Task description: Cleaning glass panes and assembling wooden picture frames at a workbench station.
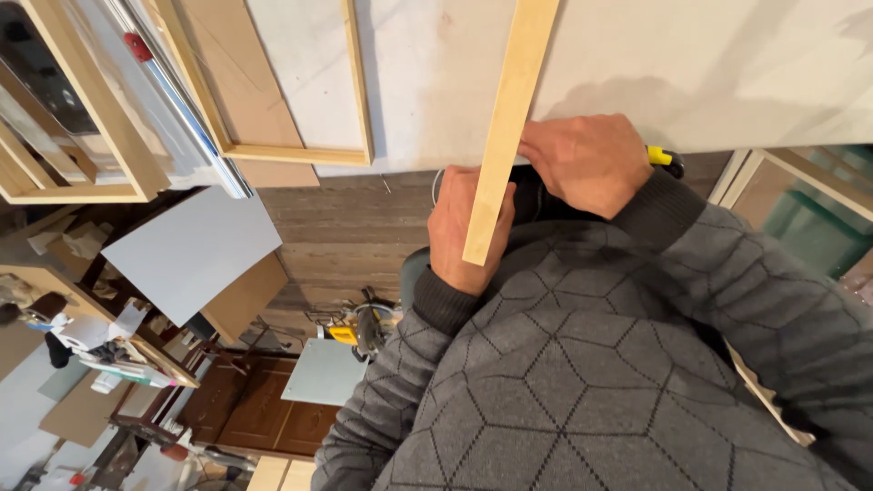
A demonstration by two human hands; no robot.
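The slat is pale bare wood, smooth and matt. The worktop looks chalky white, scuffed and dull. The sleeves are grey quilted knit cloth. The wooden frames are unfinished; the floorboards are dark and grainy.

A woodworking workshop: bare wooden frames lean about, board offcuts lie stacked, and a power saw sits on the plank floor.
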